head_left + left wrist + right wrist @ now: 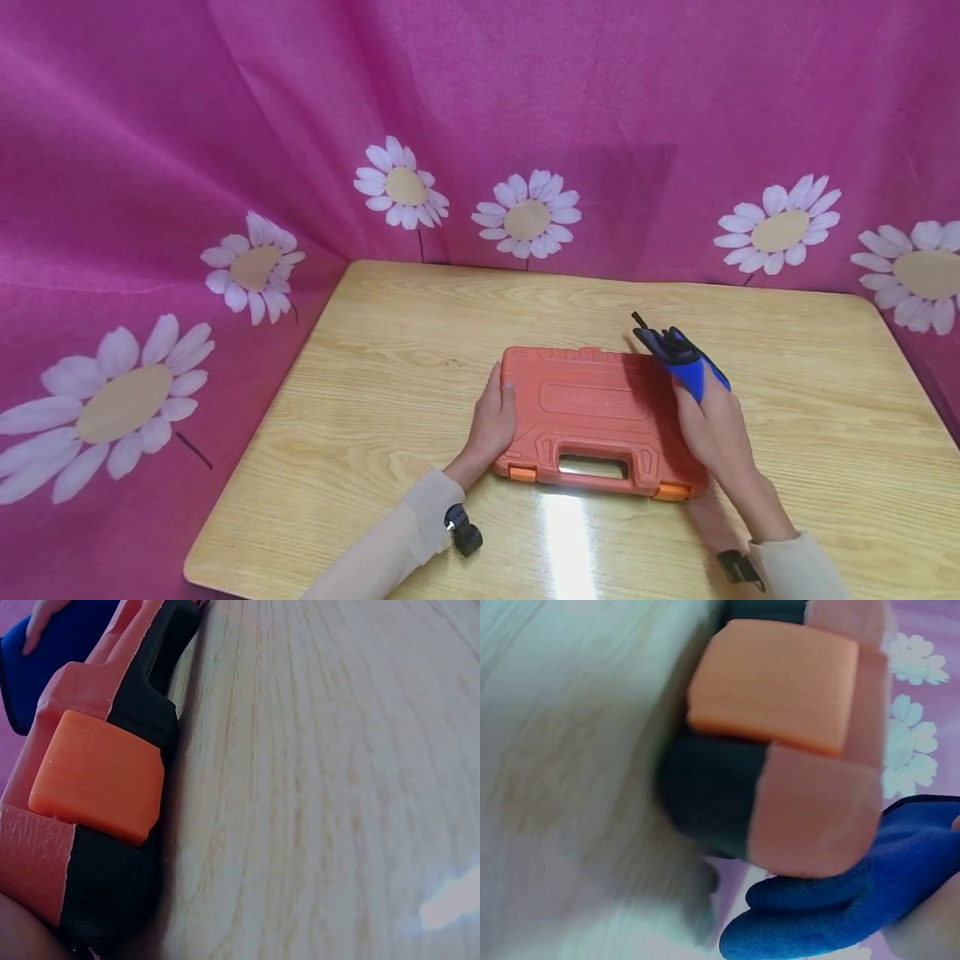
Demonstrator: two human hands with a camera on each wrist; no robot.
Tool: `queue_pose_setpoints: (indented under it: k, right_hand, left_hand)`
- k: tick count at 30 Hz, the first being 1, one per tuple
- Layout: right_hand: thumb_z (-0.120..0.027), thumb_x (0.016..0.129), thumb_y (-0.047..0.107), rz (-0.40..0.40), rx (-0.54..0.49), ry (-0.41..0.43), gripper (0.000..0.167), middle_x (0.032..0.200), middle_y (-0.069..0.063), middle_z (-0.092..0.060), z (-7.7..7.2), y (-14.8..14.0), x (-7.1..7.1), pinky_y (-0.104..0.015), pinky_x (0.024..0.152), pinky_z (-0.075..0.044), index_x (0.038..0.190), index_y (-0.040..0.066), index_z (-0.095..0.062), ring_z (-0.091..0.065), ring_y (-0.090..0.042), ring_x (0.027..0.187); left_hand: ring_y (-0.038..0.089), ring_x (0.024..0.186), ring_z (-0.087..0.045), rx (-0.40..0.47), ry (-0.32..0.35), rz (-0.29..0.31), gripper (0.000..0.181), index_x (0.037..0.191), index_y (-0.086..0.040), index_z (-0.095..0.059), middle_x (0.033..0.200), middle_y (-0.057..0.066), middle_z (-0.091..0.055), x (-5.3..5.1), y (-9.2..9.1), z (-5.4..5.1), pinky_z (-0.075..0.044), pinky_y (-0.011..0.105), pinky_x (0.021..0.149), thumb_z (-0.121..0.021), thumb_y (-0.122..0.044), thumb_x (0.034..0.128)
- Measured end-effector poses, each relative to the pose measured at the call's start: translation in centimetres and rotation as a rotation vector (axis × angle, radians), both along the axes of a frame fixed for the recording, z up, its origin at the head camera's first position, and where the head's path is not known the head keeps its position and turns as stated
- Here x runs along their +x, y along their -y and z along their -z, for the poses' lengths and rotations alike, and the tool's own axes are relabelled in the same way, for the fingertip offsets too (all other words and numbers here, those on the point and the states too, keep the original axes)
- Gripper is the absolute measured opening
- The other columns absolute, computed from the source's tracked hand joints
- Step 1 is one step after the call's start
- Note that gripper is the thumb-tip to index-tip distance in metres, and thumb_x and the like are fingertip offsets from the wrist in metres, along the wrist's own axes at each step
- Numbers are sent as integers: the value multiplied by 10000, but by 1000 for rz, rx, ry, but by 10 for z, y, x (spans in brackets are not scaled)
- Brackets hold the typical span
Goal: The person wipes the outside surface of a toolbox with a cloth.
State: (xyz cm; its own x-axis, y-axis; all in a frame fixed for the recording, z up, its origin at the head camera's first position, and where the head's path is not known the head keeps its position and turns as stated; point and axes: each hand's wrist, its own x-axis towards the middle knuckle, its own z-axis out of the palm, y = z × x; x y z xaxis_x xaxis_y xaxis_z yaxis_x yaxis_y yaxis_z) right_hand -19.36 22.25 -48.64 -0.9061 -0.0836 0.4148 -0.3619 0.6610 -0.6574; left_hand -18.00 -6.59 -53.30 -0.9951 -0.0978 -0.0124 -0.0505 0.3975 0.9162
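Note:
A red plastic tool case (592, 396) lies flat on the wooden table, its handle and two orange latches (97, 776) facing me. My left hand (491, 421) holds the case's left edge, thumb over the lid and fingers along the side. Above the right end of the case, my right hand (716, 425) grips blue and black work gloves (686, 367), whose dark fingers point away to the left. In the right wrist view the blue glove (817, 907) hangs beside the case's corner; whether there are one or two gloves is hard to tell.
The light wooden table (397, 358) extends around the case on all sides. Behind it and to the left hangs a magenta cloth (480, 92) printed with white daisies. Each wrist carries a black strap with a small device (467, 533).

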Motion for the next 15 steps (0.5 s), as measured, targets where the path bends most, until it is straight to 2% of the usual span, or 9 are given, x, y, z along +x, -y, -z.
queue_pose_setpoints:
  k: [3,7,13,15]
  right_hand:
    - [-505,1044,175,7,-21,-30,431,1424,-174,-540,-7,6,1,-589,1020,-390,1467,90,-508,-483,-452,1281]
    - [-512,1047,152,-43,-46,-71,434,1459,-126,-520,-16,17,1,-510,1081,-370,1478,107,-503,-468,-381,1326]
    - [-502,1057,198,-88,-46,-10,460,1448,-151,-522,-21,35,10,-613,988,-416,1506,113,-459,-498,-411,1284]
    - [-493,1061,202,-121,-51,10,459,1453,-139,-520,-21,42,13,-608,994,-416,1511,118,-453,-493,-391,1295]
  left_hand:
    - [323,1462,-242,4,0,0,536,1572,29,-176,1595,198,-271,0,1,0,-206,446,1178,-299,-202,1105]
    - [317,1466,-234,10,2,5,538,1573,29,-170,1600,191,-264,1,1,0,-205,448,1179,-294,-210,1107]
    - [307,1471,-228,21,-1,19,538,1578,20,-160,1607,175,-258,0,1,3,-206,449,1179,-273,-222,1111]
    - [296,1473,-226,21,1,21,538,1582,8,-156,1610,163,-256,0,2,3,-205,442,1180,-273,-224,1111]
